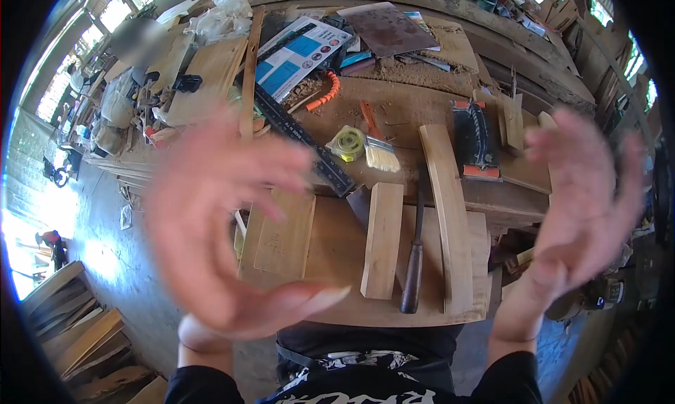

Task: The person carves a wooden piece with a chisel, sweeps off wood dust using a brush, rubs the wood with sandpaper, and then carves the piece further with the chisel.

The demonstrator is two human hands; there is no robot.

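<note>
My left hand [204, 228] is raised close to the camera, thumb and fingers apart, with nothing in it. Off to the right, my right hand [580, 200] is also lifted, its fingers spread and blurred, holding nothing. Between them on the bench lie a short wooden block [383, 242], a file with a dark handle [413, 277] and a long, slightly curved wooden piece [448, 228]. A flat board with pencil marks [283, 235] is partly behind my left hand. Beyond these are a paintbrush [380, 147], a tape measure [346, 144] and a black carpenter's square [302, 140].
A hand sander [477, 140] lies at the right of the bench. Behind are a blue-and-white box [299, 52], an orange coiled tube [327, 91], a brown sheet [387, 28] and sawdust. Stacked planks [91, 348] stand on the floor at left.
</note>
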